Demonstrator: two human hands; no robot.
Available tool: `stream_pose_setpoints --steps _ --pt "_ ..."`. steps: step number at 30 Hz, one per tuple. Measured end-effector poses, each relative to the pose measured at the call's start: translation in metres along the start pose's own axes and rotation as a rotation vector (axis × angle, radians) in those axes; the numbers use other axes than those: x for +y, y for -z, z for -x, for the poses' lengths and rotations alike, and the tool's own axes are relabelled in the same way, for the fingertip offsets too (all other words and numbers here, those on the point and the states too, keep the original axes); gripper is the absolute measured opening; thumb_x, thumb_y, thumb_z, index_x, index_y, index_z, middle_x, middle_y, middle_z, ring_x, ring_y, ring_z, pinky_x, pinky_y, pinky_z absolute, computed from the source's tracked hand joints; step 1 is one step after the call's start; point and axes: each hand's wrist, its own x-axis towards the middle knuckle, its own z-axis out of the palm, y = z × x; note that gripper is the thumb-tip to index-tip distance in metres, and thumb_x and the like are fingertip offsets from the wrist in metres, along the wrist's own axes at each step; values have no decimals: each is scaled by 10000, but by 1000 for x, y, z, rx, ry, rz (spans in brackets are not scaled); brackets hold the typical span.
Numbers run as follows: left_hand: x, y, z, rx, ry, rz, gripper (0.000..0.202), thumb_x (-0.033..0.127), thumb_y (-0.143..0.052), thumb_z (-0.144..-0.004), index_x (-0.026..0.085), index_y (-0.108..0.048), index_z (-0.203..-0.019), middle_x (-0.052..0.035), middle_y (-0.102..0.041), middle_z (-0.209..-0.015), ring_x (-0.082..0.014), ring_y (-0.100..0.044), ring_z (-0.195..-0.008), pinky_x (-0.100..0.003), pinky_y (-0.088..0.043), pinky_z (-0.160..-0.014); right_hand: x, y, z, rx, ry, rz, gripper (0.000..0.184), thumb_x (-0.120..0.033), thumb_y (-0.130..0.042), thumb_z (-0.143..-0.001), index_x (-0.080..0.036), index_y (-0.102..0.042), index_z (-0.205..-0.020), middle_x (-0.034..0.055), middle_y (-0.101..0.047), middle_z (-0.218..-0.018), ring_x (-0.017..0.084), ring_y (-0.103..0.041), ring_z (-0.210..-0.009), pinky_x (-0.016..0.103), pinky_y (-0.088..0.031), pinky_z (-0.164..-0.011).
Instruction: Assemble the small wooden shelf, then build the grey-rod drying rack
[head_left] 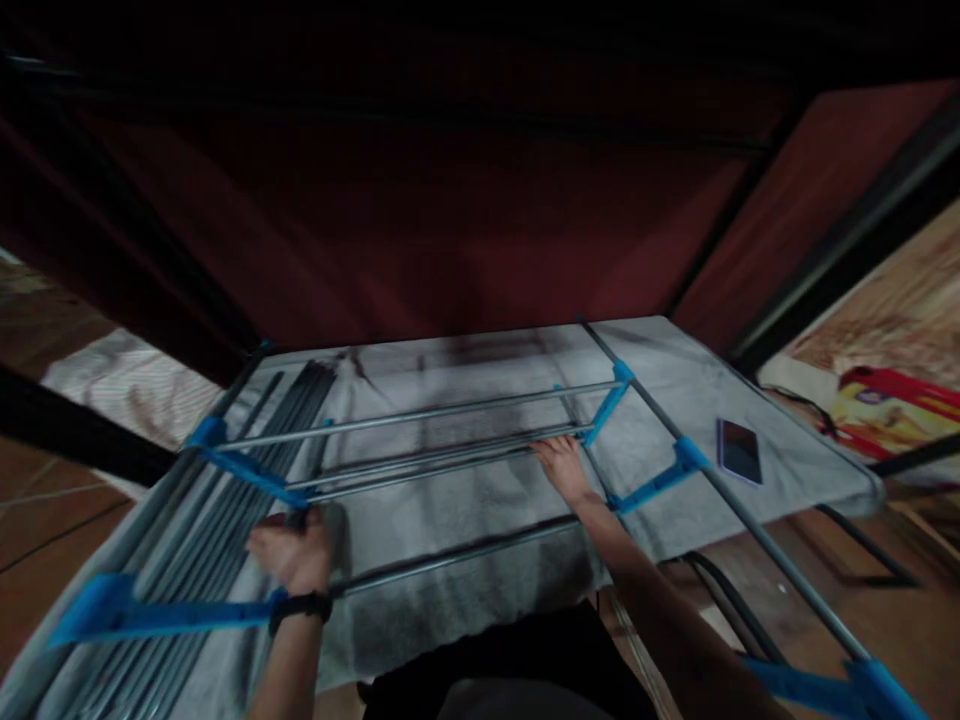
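Observation:
A frame of grey metal tubes and blue plastic connectors (606,410) lies across the cloth-covered table. My left hand (292,552), wearing a dark wristband, is at the left side of the frame, closed around a short metal tube just below a blue connector (255,472); some of its fingers are hidden. Over to the right, my right hand (559,462) has its fingers curled over a crosswise metal tube (450,462) near the right-hand blue connector. Another crosswise tube (427,412) runs farther back, and one (457,555) lies nearer my body.
Several loose metal tubes (202,560) lie bunched on the table's left side. A phone (739,451) rests at the right on the pale cloth (675,350). Dark red panels (450,230) rise behind the table. A red and yellow package (900,410) is beyond the right edge.

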Motion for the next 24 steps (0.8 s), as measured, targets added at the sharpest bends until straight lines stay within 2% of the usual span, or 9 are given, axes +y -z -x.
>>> stream_pose_setpoints --steps 2,5,6,8,13,16,18,21,24 --pt "6 1 7 15 -102 -3 401 378 -415 -919 155 -547 -1225 -149 -601 -1111 -342 -553 -1081 -451 -463 -857 -2 4 -2 -10 -21 -45 305 -282 -501 -943 -388 -694 -1153 11 -727 -1047 317 -558 -1139 554 -337 -1047" --pt "22 2 15 -92 -481 -29 426 344 -332 -960 181 -593 -1254 -147 -594 -1241 -320 -542 -1145 -441 -426 -974 -3 7 -2 -13 -42 -99 289 -305 -545 -916 -409 -692 -1143 5 -733 -999 328 -568 -1145 574 -326 -1065" --pt "27 2 16 -125 -567 -48 444 341 -321 -966 185 -599 -1276 -146 -596 -1272 -320 -536 -1163 -448 -404 -1006 -4 8 -2 -12 -47 -112 290 -313 -546 -916 -407 -688 -1150 5 -734 -1001 325 -568 -1150 574 -324 -1071" --pt "34 -1 12 -180 -651 -80 459 332 -316 -974 204 -606 -1307 -132 -617 -1294 -311 -528 -1196 -457 -353 -1063 -5 9 -1 -5 -57 -127 298 -332 -523 -928 -398 -676 -1175 0 -732 -1007 309 -566 -1162 564 -325 -1084" --pt "36 -7 -3 -291 -662 -82 427 301 -352 -968 256 -682 -1234 -80 -690 -1245 -286 -551 -1187 -444 -321 -1087 -7 10 -3 19 -86 -159 313 -315 -489 -947 -392 -661 -1197 -10 -729 -999 273 -577 -1159 525 -328 -1107" --pt "36 -5 -7 -307 -653 -83 405 295 -379 -957 285 -716 -1181 -59 -716 -1208 -283 -574 -1155 -442 -340 -1056 -6 8 3 51 -91 -185 322 -258 -495 -923 -378 -676 -1161 -2 -716 -1043 261 -571 -1154 494 -335 -1112" --pt "36 -4 -7 -305 -645 -87 401 294 -382 -956 299 -720 -1172 -48 -725 -1193 -276 -581 -1154 -431 -351 -1039 1 4 13 120 -127 -204 325 -221 -460 -912 -331 -685 -1120 22 -688 -1127 250 -556 -1161 461 -365 -1095" --pt "37 -4 -7 -295 -642 -101 412 311 -369 -966 286 -714 -1190 -51 -725 -1197 -275 -584 -1156 -422 -362 -1029 22 1 33 333 -338 -212 293 -187 -426 -881 -227 -651 -1063 96 -639 -1147 252 -538 -1139 431 -406 -1047" --pt "37 -6 -6 -287 -651 -113 422 318 -359 -974 262 -710 -1201 -61 -721 -1203 -275 -583 -1161 -418 -357 -1040 47 0 44 493 -614 -214 293 -178 -452 -830 -183 -574 -1097 114 -606 -1085 259 -530 -1086 418 -430 -990"
